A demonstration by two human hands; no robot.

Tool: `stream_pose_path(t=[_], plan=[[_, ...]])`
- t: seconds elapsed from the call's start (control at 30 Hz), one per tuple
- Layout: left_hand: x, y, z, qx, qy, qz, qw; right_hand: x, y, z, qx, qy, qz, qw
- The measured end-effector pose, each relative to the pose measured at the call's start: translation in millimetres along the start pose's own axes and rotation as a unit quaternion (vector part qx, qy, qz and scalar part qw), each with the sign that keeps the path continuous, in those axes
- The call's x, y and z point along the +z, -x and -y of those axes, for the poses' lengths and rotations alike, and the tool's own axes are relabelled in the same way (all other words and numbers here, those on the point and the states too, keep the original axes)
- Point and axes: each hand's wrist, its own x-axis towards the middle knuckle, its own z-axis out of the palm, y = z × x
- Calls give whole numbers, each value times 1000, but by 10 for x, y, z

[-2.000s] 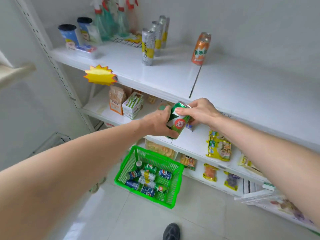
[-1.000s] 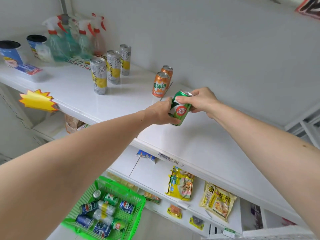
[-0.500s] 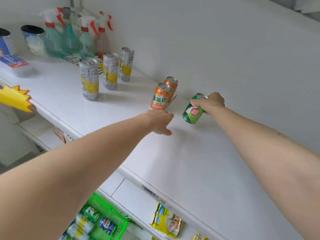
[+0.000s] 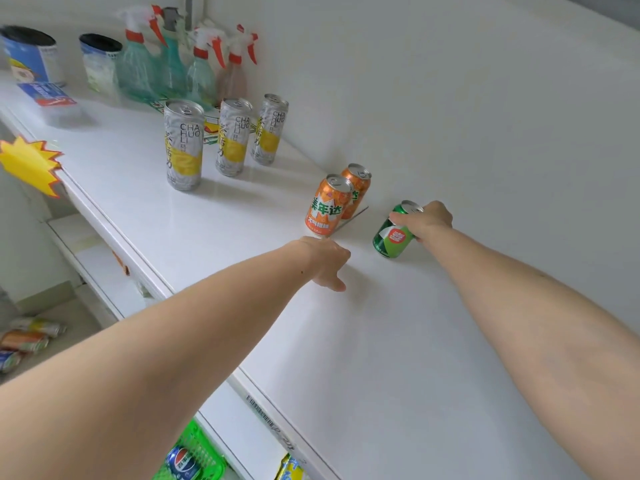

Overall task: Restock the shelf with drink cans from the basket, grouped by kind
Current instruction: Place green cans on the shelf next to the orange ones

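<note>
Your right hand (image 4: 426, 221) grips the top of a green aluminium drink can (image 4: 392, 237), tilted on the white shelf board (image 4: 398, 341) just right of two orange soda cans (image 4: 328, 206). Your left hand (image 4: 327, 263) hovers nearby, fingers loosely curled, holding nothing.

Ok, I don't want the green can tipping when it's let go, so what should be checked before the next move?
1. Right hand has hold of the green can near its top: ok.
2. Can upright: not ok, it leans.
3. Can's base flat on the shelf: cannot tell.
4. Gap to the orange cans, so kinds stay apart: ok.
5. Left hand clear of the cans: ok, it holds nothing and touches no can.
6. Room behind the green can for more of its kind: ok, bare shelf there.
</note>
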Motion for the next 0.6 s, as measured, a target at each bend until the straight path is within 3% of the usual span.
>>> stream_pose_path(t=[0.6], plan=[[34, -70, -43, -3, -31, -1, 1000, 63, -156, 0, -13, 6, -10, 1000]])
